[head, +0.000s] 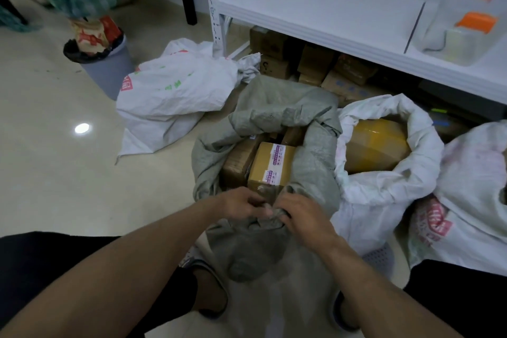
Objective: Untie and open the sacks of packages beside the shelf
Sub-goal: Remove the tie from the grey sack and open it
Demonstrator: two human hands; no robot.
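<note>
Both bare forearms are stretched forward and angled inward. The left grip (241,204) and right grip (300,214) are set side by side, fingers pinched on the sack (312,167).

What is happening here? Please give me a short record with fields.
Setting: floor beside a white shelf, cardboard cartons beneath it
Grey sack: mouth open, brown boxes showing inside
Left hand: pinches bunched cloth at the near rim
Right hand: grips the same bunch
Right white sack: open, yellow package inside
Left white sack: slumped on the floor
Bin: grey, stuffed full
</note>
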